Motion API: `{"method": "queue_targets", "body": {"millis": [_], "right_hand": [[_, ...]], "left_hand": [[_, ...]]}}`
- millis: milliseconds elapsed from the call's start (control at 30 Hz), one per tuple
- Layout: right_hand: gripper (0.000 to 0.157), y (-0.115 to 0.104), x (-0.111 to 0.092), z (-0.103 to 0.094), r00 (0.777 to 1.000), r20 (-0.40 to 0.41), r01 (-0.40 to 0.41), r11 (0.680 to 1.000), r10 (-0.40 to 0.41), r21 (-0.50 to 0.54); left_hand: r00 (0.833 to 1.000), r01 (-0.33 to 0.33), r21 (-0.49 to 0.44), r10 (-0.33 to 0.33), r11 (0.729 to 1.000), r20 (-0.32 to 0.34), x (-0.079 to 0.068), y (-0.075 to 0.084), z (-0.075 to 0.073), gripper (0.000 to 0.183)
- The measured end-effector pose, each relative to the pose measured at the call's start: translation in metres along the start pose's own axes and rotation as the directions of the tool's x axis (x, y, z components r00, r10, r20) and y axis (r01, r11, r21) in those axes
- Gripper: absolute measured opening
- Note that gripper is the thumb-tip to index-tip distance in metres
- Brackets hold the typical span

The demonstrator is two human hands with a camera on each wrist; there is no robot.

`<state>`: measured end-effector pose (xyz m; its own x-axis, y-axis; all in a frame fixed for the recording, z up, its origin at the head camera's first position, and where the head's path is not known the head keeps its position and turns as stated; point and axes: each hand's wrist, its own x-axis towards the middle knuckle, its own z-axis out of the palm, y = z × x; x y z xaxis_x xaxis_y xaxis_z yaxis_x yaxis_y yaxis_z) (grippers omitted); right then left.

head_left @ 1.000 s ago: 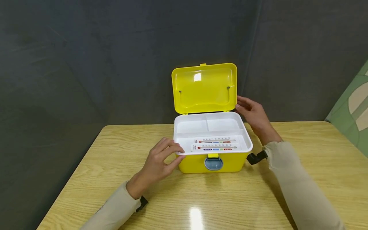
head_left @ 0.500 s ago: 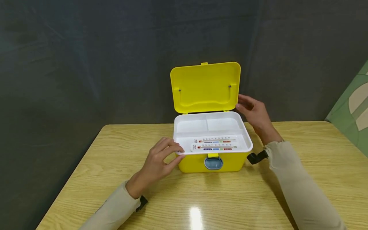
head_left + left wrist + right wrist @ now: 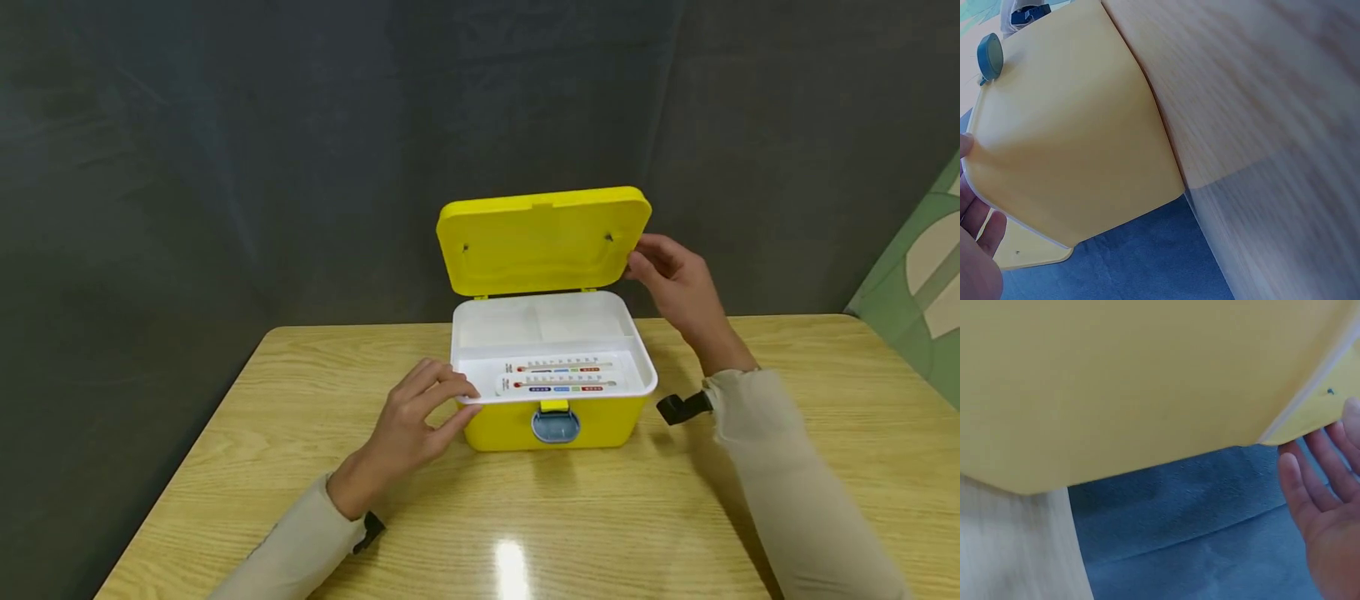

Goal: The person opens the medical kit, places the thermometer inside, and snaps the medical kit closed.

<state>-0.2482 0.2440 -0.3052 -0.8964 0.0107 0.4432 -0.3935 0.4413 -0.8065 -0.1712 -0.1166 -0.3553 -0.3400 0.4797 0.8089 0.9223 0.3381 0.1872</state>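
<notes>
A yellow plastic storage box (image 3: 487, 429) stands on the table with its yellow lid (image 3: 540, 246) raised and leaning forward. Its white tray (image 3: 502, 321) has dividers and holds two thermometers (image 3: 562, 385) with printed scales, lying side by side. At the front hangs a grey-blue latch (image 3: 556, 427). My left hand (image 3: 416, 412) pinches the box's front left rim, fingers over it and thumb outside. At the lid's right edge is my right hand (image 3: 682, 287), its fairly straight fingers behind the lid and touching its edge, as the right wrist view shows (image 3: 1322, 481).
The wooden table (image 3: 300, 400) has its far edge right behind the box. Beyond it hangs a dark cloth (image 3: 300, 167). A green patterned surface (image 3: 915, 275) shows at the far right. Black wrist cameras (image 3: 682, 408) sit under both sleeves.
The lid has tilted forward from nearly upright, its top edge coming toward me. My right hand has moved along with it, slightly up and right. My left hand and the box have stayed put.
</notes>
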Motion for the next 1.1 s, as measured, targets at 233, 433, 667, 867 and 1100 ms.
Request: {"method": "queue_targets", "body": {"millis": [233,433,667,867,1100], "right_hand": [[0.034,-0.003,-0.004,-0.006,0.990,-0.056,0.126,0.991,-0.129,-0.054],[0.033,-0.006,-0.008,-0.012,0.980,-0.057,0.190,0.980,-0.193,-0.050],[0.036,-0.010,-0.014,-0.017,0.969,-0.050,0.239,0.969,-0.243,-0.063],[0.039,-0.013,-0.020,-0.023,0.934,-0.022,0.356,0.934,-0.356,-0.029],[0.045,-0.013,-0.028,-0.023,0.910,-0.045,0.412,0.911,-0.413,-0.021]], "left_hand": [[1.000,-0.004,0.000,0.004,1.000,-0.006,0.001,-0.001,0.002,0.015],[1.000,0.013,-0.002,-0.013,1.000,0.005,0.003,0.000,0.001,0.012],[0.998,0.049,-0.015,-0.048,0.999,0.036,0.003,0.001,-0.001,0.010],[0.998,0.048,-0.039,-0.046,0.998,0.035,0.003,0.000,-0.002,0.011],[0.999,-0.045,-0.036,0.044,0.998,-0.018,0.007,-0.009,-0.012,0.023]]}}
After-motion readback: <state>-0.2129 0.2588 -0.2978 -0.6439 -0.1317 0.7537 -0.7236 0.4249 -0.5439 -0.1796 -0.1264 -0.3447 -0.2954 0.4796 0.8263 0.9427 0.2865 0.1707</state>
